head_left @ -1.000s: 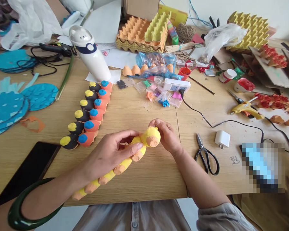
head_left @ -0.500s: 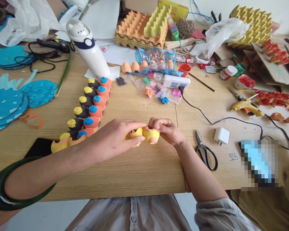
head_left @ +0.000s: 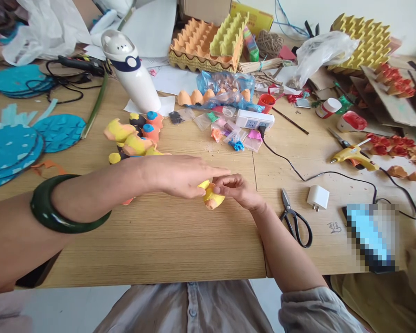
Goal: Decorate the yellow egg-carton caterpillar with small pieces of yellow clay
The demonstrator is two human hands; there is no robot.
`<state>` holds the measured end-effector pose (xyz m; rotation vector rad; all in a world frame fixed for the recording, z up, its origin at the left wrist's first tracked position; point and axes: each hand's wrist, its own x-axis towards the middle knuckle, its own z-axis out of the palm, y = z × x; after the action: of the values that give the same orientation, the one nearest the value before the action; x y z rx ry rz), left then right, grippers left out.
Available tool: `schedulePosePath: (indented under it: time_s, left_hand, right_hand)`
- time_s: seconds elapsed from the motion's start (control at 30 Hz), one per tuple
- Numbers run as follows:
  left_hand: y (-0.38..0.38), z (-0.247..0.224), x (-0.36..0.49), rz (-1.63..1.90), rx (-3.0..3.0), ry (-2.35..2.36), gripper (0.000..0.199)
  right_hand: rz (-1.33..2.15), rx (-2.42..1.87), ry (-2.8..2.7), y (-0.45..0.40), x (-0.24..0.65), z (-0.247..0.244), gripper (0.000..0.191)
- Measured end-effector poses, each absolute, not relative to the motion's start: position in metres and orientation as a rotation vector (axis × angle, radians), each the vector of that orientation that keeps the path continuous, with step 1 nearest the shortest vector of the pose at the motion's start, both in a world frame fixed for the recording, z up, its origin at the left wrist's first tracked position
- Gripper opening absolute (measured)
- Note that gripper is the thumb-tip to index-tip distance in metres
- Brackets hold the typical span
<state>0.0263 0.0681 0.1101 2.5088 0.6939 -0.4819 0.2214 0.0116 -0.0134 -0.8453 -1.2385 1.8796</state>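
Note:
A yellow-painted egg carton strip (head_left: 213,199) with orange cup tips is pinched at its near end by my right hand (head_left: 238,189), thumb against fingers. Over that end stretches my left hand (head_left: 185,175), fingers straight and thumb beside a yellow cup; its palm side is hidden. Beyond my left forearm more yellow-and-orange cups (head_left: 137,144) show at a slant, seemingly the same strip, its middle covered by the arm. They overlap a black carton strip with yellow tips (head_left: 136,121) and an orange-red carton strip with blue tips (head_left: 152,134).
Black-handled scissors (head_left: 294,222) and a white charger (head_left: 318,198) lie to the right, near a yellow glue gun (head_left: 355,154). A white bottle (head_left: 135,78), a power strip (head_left: 254,121) and egg trays (head_left: 194,44) stand farther back. Blue discs (head_left: 10,152) lie left.
The yellow strip's far end has swung up and away, onto the black and orange-red strips. My left forearm has shifted right and its fingers have straightened. My right hand keeps its pinch.

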Motion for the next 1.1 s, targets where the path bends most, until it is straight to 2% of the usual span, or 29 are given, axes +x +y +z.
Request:
schedulePosePath:
  time_s: [0.07,0.13,0.33,0.5,0.57,0.67,0.73,0.9,1.1]
  left_hand:
    - [0.068,0.108,0.026,-0.412,2.571,0.72,0.055]
    - [0.067,0.105,0.021,-0.177,2.659,0.763,0.047]
    - [0.045,0.105,-0.001,0.822,2.583,0.968,0.036]
    - [0.015,0.069,-0.005,1.261,2.373,1.122,0.03]
    - [0.004,0.044,-0.001,1.246,2.291,1.169,0.041]
    - [-0.01,0.008,0.006,1.279,2.151,1.189,0.071]
    - [-0.017,-0.008,0.011,1.282,2.052,1.197,0.079]
    - [-0.026,-0.017,0.014,1.278,1.953,1.224,0.054]
    - [-0.029,-0.018,0.003,1.401,2.025,1.212,0.043]
  right_hand:
    - [1.897,-0.884,-1.082,0.011,0.218,-0.016,0.032]
    - [1.899,-0.886,-0.909,0.012,0.215,-0.018,0.032]
    - [1.931,-0.904,-0.67,0.013,0.212,-0.024,0.034]
    - [1.892,-0.879,-0.612,0.013,0.207,-0.032,0.039]
    - [1.875,-0.859,-0.604,0.011,0.202,-0.033,0.037]
    - [1.876,-0.862,-0.623,0.006,0.192,-0.034,0.034]
    - [1.881,-0.88,-0.652,0.003,0.187,-0.033,0.033]
    - [1.829,-0.901,-0.791,-0.001,0.182,-0.03,0.032]
    - [1.783,-0.956,-0.938,-0.003,0.181,-0.028,0.036]
